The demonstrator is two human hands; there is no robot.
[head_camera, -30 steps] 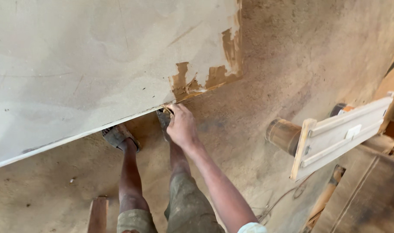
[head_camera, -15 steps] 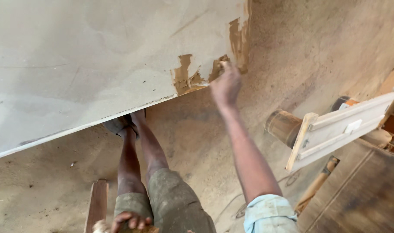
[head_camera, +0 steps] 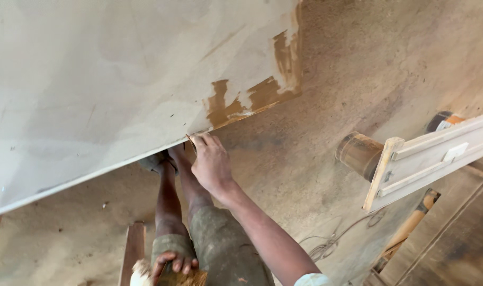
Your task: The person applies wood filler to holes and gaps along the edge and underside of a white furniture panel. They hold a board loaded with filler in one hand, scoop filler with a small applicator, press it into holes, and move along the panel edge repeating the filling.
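At the panel's lower edge, near the brown filler patches, right hand presses fingertips against the pale board. Left hand curls around a wood-coloured object at knee. Board judged stiff, heavy; best gripped along its edge.

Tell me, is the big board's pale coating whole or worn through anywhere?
Worn through: the board shows bare brown patches near its lower edge, beside the right hand.
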